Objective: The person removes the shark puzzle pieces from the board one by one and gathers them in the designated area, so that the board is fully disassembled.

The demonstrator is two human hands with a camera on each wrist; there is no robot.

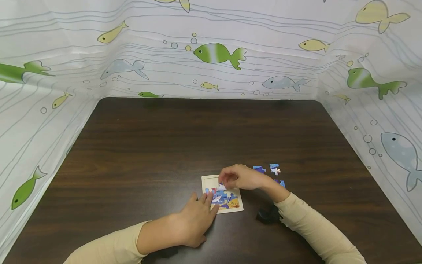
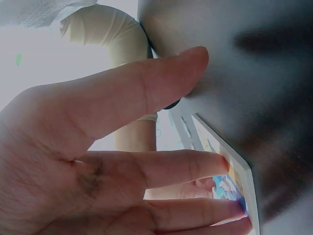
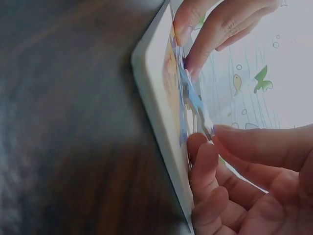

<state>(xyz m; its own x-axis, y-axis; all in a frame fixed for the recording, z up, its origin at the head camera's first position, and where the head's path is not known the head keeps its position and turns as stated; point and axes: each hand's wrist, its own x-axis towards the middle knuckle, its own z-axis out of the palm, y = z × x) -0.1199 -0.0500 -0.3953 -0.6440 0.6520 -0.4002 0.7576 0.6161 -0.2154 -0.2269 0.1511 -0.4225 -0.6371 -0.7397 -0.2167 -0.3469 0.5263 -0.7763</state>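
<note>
A small jigsaw board (image 1: 241,201) with a pale wooden frame lies on the dark table, its near part filled with colourful pieces and bare wood showing at the far left. My left hand (image 1: 194,222) comes from the lower left, and its straight fingertips press on the board's near-left side. In the right wrist view, my right hand (image 3: 254,171) pinches a puzzle piece (image 3: 199,108) between thumb and fingers. That piece is tilted, one edge close over the board. From the head view, my right hand covers the board's far right corner.
Right of the board lie loose puzzle pieces: one blue-purple (image 1: 259,169), one blue and white (image 1: 274,168) and one (image 1: 281,183) partly behind the right forearm. A black object (image 1: 267,215) is by the right sleeve. A fish-print sheet (image 1: 178,80) surrounds the table's back and sides.
</note>
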